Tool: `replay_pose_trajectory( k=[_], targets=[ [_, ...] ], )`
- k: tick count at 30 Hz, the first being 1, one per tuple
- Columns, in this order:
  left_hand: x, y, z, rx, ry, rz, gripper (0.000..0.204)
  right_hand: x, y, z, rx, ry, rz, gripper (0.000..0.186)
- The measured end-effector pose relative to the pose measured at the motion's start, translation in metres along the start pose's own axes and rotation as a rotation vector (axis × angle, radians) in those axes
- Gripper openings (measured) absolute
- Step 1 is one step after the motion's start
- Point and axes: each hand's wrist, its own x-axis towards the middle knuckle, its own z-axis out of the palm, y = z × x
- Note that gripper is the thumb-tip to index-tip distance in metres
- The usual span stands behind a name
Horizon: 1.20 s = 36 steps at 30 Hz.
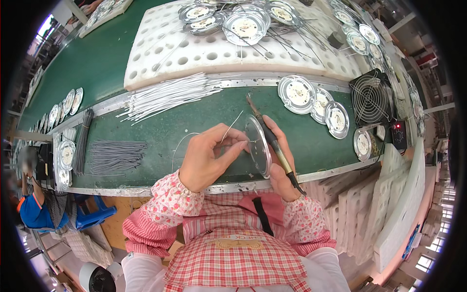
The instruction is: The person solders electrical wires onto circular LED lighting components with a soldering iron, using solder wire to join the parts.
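Observation:
My left hand (209, 158) is closed, thumb and finger pinching a thin wire (232, 125) at the face of a round metal lamp disc (259, 146). Another pale wire curves out left of that hand. The disc stands on edge between my hands, over the green bench. My right hand (282, 184) grips its far side and also holds a soldering iron (278, 152), whose tip points up and away from me. Its dark cable end lies by my wrist. Where exactly the wire meets the disc is hidden by my left fingertips.
Bundles of white wires (170, 96) and grey wires (116, 156) lie on the left. Finished-looking discs (297, 95) rest at right, near a fan (369, 97) and a black control box (399, 135). A holed foam board (160, 53) carries more discs. Another person (41, 209) sits far left.

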Motion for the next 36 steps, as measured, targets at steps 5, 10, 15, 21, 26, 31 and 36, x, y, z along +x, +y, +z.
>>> replay_pose_trajectory(
  k=[5,10,15,21,26,31,36],
  targets=[
    [-0.002,0.008,0.002,0.164,0.011,0.061,0.009,-0.003,0.0,-0.001,-0.012,-0.012,-0.013,0.109],
    [-0.008,0.014,0.007,0.358,0.036,0.067,0.012,-0.002,0.01,0.005,-0.136,0.017,-0.072,0.114],
    [-0.003,-0.005,0.004,0.212,0.076,-0.025,0.011,0.003,0.016,0.004,-0.879,0.136,-0.421,0.116],
    [-0.004,-0.012,-0.002,0.016,0.032,-0.175,0.015,0.0,0.023,0.003,-0.814,0.133,-0.441,0.115],
    [-0.01,-0.023,-0.007,-0.165,0.004,-0.298,0.023,-0.007,0.026,0.012,-0.933,0.132,-0.459,0.115],
    [-0.003,-0.029,0.009,0.28,0.09,-0.313,0.046,-0.006,0.034,0.021,-1.398,0.258,-0.522,0.111],
    [-0.002,-0.041,-0.001,0.944,0.339,0.19,0.028,-0.004,0.015,0.009,-1.423,0.161,-0.379,0.092]
  ],
)
